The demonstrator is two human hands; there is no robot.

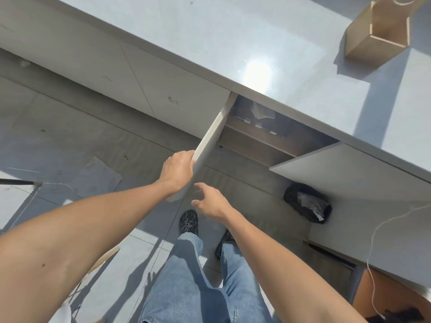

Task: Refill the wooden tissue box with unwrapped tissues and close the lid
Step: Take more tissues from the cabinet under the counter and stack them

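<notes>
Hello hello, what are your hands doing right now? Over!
Left hand grip on open cabinet door. Right hand open, empty. Wooden tissue box untouched on counter. Tissues not in hand yet.

Bare to above the elbows, no sleeves, no watch or rings on left hand (177, 170) or right hand (210, 201); faded light-blue jeans (186, 283), loose and creased at the hems; dark perforated clog-type shoes (188, 222), mottled with grey.
</notes>
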